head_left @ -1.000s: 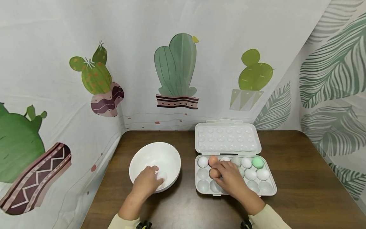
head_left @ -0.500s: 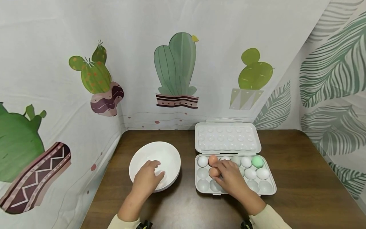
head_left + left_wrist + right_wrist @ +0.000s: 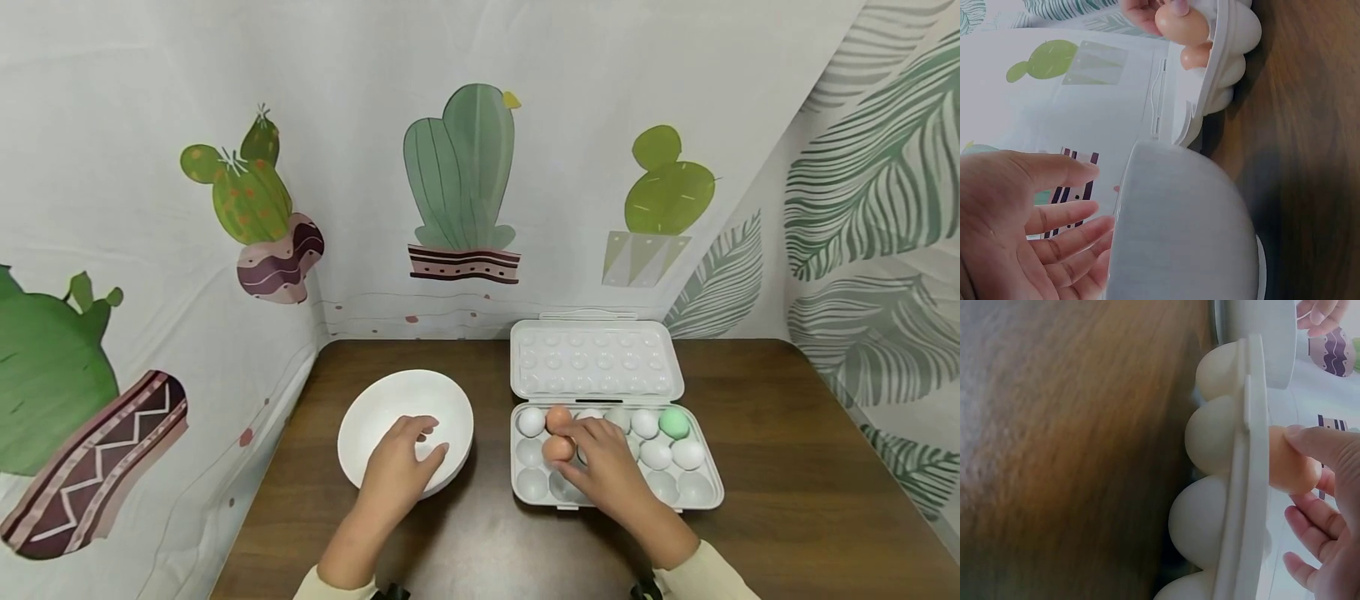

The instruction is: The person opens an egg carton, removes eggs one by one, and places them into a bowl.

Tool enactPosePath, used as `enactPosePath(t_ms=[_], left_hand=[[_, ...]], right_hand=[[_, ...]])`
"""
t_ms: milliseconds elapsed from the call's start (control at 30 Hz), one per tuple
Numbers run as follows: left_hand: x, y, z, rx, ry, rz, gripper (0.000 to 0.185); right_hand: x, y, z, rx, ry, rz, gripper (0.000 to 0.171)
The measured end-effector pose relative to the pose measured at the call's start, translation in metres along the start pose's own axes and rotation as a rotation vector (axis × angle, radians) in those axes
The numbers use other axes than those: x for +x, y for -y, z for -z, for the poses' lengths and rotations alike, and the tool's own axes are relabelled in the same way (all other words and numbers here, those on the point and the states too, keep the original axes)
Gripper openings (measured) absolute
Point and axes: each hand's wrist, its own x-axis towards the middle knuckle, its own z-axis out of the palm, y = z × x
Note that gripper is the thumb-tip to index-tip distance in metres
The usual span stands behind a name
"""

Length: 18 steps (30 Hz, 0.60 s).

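Observation:
My left hand (image 3: 399,467) hovers over the white bowl (image 3: 369,417), fingers spread and nothing between them; the left wrist view also shows its palm bare beside the bowl's side (image 3: 1185,231). It covers part of the bowl's inside. Over the egg carton (image 3: 532,483), my right hand (image 3: 611,467) pinches a brown egg (image 3: 1290,462) between thumb and fingertips. In the left wrist view this egg (image 3: 1183,26) stands above the carton's rim. Another brown egg (image 3: 558,417) sits in the back row, right of a white egg (image 3: 532,422).
The carton's lid (image 3: 597,385) lies folded back toward the wall. A green egg (image 3: 674,422) and several white eggs (image 3: 656,454) fill cups at the right; some front cups are bare. Brown wooden table (image 3: 491,533) lies between bowl and carton. A cactus-print cloth (image 3: 360,167) hangs behind.
My left hand has opened and shifted up and right over the bowl; the white egg once at its fingers no longer shows. The brown egg in my right hand has moved slightly left.

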Motion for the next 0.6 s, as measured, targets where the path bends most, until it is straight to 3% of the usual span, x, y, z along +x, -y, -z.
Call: enactPosePath(t_ms=[133,400,600], left_hand=[[-0.003,-0.007,-0.003,-0.011,0.008,-0.022,0.034],[-0.01,-0.013,-0.014,-0.042,0.026,-0.136,0.039],[-0.013,-0.016,-0.021,-0.082,0.045,-0.167,0.042]], right_hand=[[0.0,0.002,0.002,0.024,-0.024,0.005,0.051],[0.002,0.009,0.007,0.096,-0.066,0.021,0.05],[0.003,0.017,0.01,0.143,-0.071,0.01,0.05]])
